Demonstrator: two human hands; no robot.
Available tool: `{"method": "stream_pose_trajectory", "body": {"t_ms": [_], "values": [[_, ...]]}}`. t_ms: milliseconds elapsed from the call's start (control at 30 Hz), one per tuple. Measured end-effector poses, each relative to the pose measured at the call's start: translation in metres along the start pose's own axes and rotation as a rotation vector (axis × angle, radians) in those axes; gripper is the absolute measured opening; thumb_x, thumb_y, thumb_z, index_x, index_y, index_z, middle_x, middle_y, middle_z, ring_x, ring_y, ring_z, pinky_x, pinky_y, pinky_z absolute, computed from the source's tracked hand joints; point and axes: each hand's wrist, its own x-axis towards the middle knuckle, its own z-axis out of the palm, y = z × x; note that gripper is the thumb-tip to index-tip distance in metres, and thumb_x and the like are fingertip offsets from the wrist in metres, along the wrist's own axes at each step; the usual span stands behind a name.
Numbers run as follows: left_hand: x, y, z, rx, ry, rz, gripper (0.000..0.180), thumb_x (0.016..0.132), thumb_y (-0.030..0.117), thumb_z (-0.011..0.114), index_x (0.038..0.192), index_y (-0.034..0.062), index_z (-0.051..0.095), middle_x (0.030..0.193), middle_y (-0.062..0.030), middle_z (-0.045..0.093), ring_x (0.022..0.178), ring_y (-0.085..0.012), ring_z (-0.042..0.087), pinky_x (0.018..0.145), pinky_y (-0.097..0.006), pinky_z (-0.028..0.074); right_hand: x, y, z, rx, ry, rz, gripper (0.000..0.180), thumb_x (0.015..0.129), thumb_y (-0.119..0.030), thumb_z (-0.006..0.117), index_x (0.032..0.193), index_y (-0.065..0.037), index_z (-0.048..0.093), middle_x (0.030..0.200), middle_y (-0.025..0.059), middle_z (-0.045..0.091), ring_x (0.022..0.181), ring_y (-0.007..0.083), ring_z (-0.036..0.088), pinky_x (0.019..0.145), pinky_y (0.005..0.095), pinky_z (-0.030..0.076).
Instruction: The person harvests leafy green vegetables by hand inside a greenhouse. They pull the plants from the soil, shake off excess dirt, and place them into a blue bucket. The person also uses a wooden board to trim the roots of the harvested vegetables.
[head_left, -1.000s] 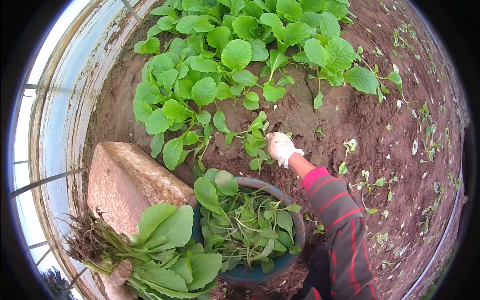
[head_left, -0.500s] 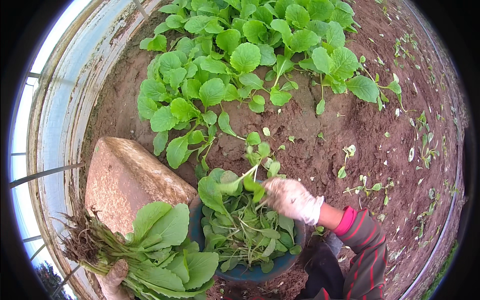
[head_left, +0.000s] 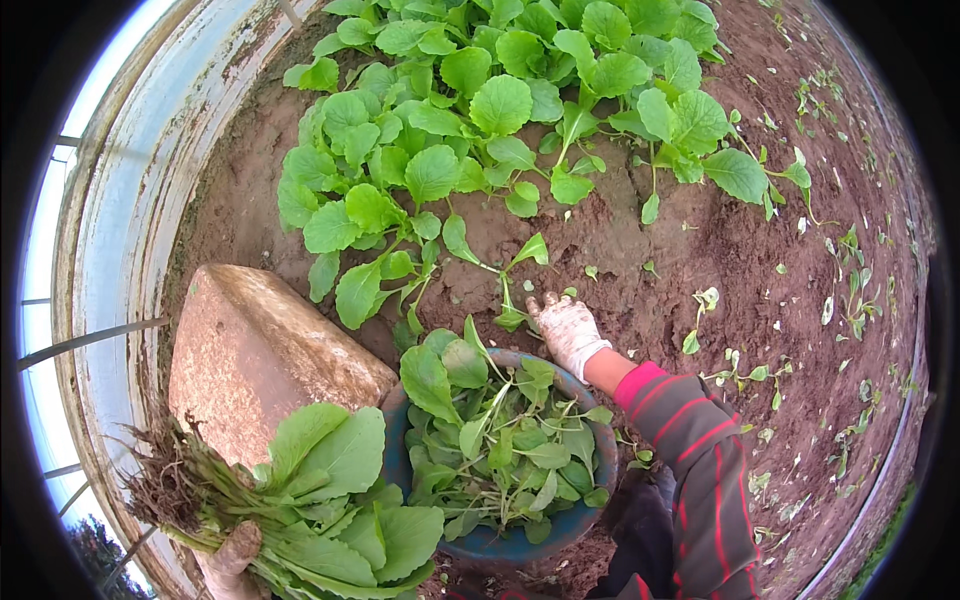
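Observation:
At the lower left, my left hand is wrapped round the stems of a bunch of leafy greens. Its soil-covered roots point left and its broad leaves right. My right hand, in a thin, soil-stained white glove, reaches past the far rim of a blue tub. Its fingers are apart at the soil, beside a small loose seedling, and nothing shows in them. Inside the tub lies a heap of picked small greens and leaves.
A tapered, dirt-crusted block stands left of the tub. Dense leafy plants grow beyond it. Scattered leaves and wilted seedlings lie on the brown soil at right. A weathered low wall runs along the left.
My right hand has moved from above the tub to the soil beyond it. The greens it held have been let go and lie in the tub. My left hand keeps its bunch.

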Motion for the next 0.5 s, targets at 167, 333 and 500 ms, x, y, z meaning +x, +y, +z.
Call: {"method": "stream_pose_trajectory", "body": {"t_ms": [167,333,500], "values": [[-0.004,0.022,0.028,-0.044,0.025,-0.129,0.064,0.066,0.011,0.062,0.125,-0.0009,0.038,0.113,-0.0136,0.052,0.098,-0.0257,0.053,0.09,-0.038,0.043,0.013,0.027,0.016,0.072,0.185,0.076,0.015,0.073,-0.007,0.05,0.082,-0.005,0.062,0.078,0.0145,0.061,0.078,0.0251,0.062,0.065,0.0344,0.049],[-0.006,0.037,0.054,-0.12,0.078,-0.114,0.066,0.066,0.013,0.063,0.125,-0.0008,0.037,0.111,-0.0132,0.052,0.097,-0.0258,0.053,0.089,-0.038,0.043,-0.014,0.046,-0.047,1.145,0.115,0.311,0.022,0.077,-0.017,0.064,0.092,-0.002,0.062,0.075,0.0157,0.062,0.066,0.0215,0.06,0.062,0.0302,0.048],[-0.003,0.037,0.055,-0.061,0.061,-0.12,0.067,0.065,0.013,0.063,0.125,-0.0015,0.037,0.11,-0.0135,0.052,0.096,-0.026,0.053,0.088,-0.038,0.043,-0.085,-0.001,-0.1,1.141,-0.142,-0.235,0.046,0.077,-0.022,0.066,0.117,-0.005,0.052,0.102,0.015,0.06,0.087,0.0189,0.06,0.078,0.0301,0.048]]}}
